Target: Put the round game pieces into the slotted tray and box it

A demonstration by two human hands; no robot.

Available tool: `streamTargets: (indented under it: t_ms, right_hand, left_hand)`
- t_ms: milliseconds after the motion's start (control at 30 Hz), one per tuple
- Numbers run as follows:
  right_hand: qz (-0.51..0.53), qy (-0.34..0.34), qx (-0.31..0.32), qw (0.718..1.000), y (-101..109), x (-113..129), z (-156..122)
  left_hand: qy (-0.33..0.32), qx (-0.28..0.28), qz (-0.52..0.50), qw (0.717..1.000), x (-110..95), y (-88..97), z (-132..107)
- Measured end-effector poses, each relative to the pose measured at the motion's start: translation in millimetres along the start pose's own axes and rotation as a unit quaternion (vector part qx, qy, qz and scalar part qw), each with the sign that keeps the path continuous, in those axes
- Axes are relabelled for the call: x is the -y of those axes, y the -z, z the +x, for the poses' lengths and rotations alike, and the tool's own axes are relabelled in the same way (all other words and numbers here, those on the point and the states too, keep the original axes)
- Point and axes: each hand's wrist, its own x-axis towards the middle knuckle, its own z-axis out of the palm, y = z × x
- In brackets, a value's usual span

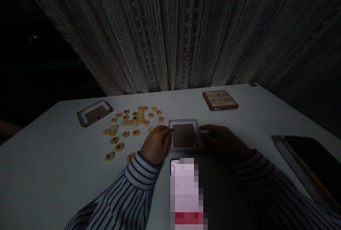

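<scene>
A shallow white box tray [183, 120] with a brown bottom lies on the table between my hands. My left hand [156, 144] is closed on its left wall, fingertips over the rim. At the right wall, my right hand [222, 141] grips the edge, its index finger along the far corner and its thumb in shadow. One round chess piece [196, 145] sits in the tray's near right corner. To the left of my left hand, many Chinese chess pieces [136, 132] with red or black characters are scattered, some face down, a few overlapping.
An open brown-rimmed box [95, 112] lies at the far left. A closed box with a printed cover [220, 100] is at the back right. A phone [186, 191] with a blurred screen lies in front of me. A dark flat object [306, 159] rests at the right. Patterned curtain [170, 34] hangs behind the white table [53, 144].
</scene>
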Motion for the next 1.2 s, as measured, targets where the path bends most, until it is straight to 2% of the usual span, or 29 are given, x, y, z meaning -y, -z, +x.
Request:
streamTargets:
  t_ms: [1033, 1200]
  right_hand:
    - [-0.006, 0.004, -0.007, 1.000, -0.5, -2.2, -0.1]
    - [-0.004, 0.002, -0.005, 1.000, 0.3, -1.9, -0.1]
  left_hand:
    - [0.002, 0.010, -0.011, 1.000, 2.1, -2.0, -0.1]
    - [-0.016, -0.015, 0.004, 1.000, 0.1, -0.8, -1.5]
